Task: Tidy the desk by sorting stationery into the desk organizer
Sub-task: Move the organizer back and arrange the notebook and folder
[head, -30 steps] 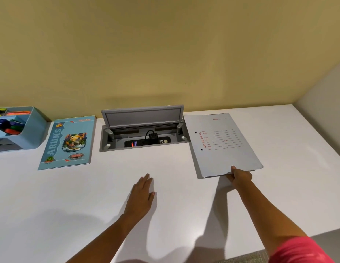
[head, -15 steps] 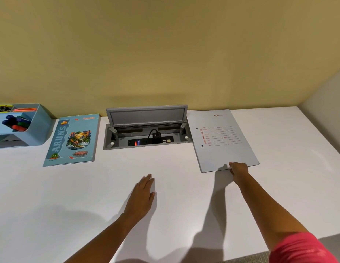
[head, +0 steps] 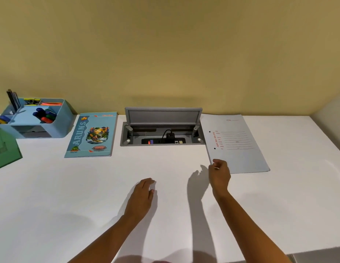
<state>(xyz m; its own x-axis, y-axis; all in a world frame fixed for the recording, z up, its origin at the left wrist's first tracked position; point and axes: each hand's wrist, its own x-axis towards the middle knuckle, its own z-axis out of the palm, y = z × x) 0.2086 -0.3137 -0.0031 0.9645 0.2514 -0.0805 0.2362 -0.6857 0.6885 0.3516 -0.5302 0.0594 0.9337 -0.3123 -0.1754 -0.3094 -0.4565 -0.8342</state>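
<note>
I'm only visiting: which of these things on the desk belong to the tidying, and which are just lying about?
Part of the job: blue organizer, markers in it, Aruns notebook, grey folder, right hand pinching its corner, left hand flat on the desk.
Just there: open power box, green object at left edge.

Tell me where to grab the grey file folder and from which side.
Pinch the near left corner of the grey file folder, coming from the front: it lies flat and thin, its far edge by the wall, its left edge beside the cable box.
</note>
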